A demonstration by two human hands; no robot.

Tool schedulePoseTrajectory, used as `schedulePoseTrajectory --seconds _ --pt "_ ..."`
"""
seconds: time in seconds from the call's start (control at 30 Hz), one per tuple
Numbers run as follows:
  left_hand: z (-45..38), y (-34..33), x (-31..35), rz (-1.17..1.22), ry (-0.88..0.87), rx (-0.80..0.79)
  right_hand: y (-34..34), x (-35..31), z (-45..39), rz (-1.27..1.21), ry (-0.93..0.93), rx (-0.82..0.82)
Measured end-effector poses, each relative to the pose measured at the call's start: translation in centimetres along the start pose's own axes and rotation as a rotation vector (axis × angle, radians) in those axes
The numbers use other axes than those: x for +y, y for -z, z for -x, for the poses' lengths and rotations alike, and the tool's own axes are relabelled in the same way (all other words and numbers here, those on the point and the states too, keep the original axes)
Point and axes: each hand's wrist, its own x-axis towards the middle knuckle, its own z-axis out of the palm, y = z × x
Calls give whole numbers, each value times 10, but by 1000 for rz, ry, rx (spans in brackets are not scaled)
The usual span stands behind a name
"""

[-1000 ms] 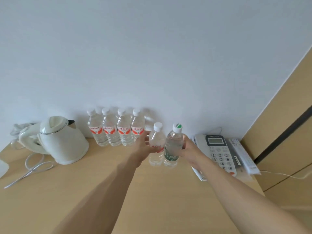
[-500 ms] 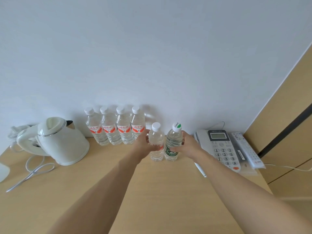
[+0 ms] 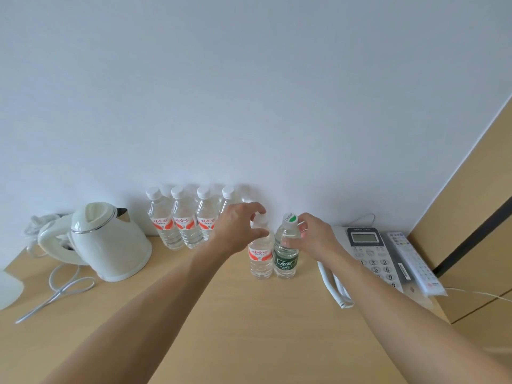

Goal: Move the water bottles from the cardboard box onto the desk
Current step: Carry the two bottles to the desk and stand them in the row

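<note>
— How did the bottles look?
— Clear: a red-labelled bottle [image 3: 260, 254] touching a green-labelled bottle [image 3: 286, 253], upright on the bench [image 3: 249, 322].
— The hands?
— Left hand [image 3: 238, 231] curled round red's neck; right hand [image 3: 313, 236] pinched green's.

A clear bottle [image 3: 260, 254] with a red-and-white label touches one with a green label [image 3: 286, 256] on the tan desk [image 3: 235, 314], a cream kettle [image 3: 108, 242] far left.

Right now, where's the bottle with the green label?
The green-label bottle stands mid-desk, touching the red-label bottle on its left, phone to its right.
</note>
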Motion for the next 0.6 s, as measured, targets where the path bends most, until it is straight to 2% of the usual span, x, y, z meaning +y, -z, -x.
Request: schedulePoseTrajectory --seconds 0.27,0.6 --pt "-30 -5 4 -156 28 17 -3 2 10 -57 44 54" --pt "-75 0 6 -284 65 30 -1 -5 16 -32 40 35"
